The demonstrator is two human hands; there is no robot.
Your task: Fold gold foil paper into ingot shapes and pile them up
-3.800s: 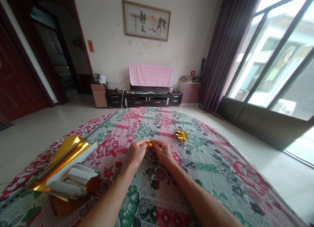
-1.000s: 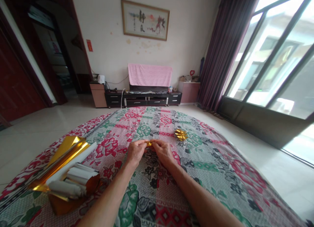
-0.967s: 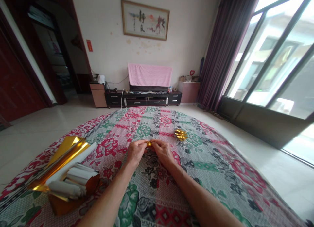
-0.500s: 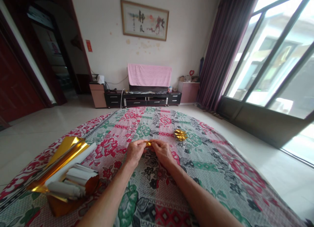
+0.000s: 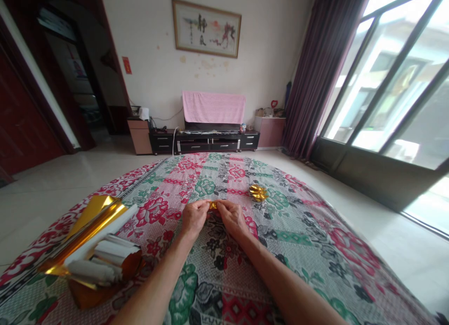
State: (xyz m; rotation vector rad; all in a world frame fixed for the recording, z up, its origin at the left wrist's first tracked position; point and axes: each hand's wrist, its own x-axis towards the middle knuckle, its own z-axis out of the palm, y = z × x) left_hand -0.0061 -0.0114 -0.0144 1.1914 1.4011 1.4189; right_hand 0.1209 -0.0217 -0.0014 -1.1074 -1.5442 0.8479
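Observation:
Between my two hands, a small folded piece of gold foil paper (image 5: 213, 205) shows at the fingertips, above the middle of the cloth. My left hand (image 5: 194, 216) pinches its left end, and my right hand (image 5: 231, 215) pinches the right end. The fingers hide most of the piece, so its full shape cannot be made out. Just beyond my right hand, several folded gold foil pieces (image 5: 258, 192) lie in a small heap on the flowered cloth.
A flowered cloth (image 5: 298, 222) covers the round table. At its left lie gold foil sheets (image 5: 101, 222), partly rolled, and bundles of white-backed paper strips (image 5: 114, 250). Beyond the table stand a low black cabinet (image 5: 210, 145) and a screen under a pink towel (image 5: 213, 107).
Both hands stay in nearly the same place. Slightly more of the gold foil shows between the fingertips. The heap and the sheets have not moved.

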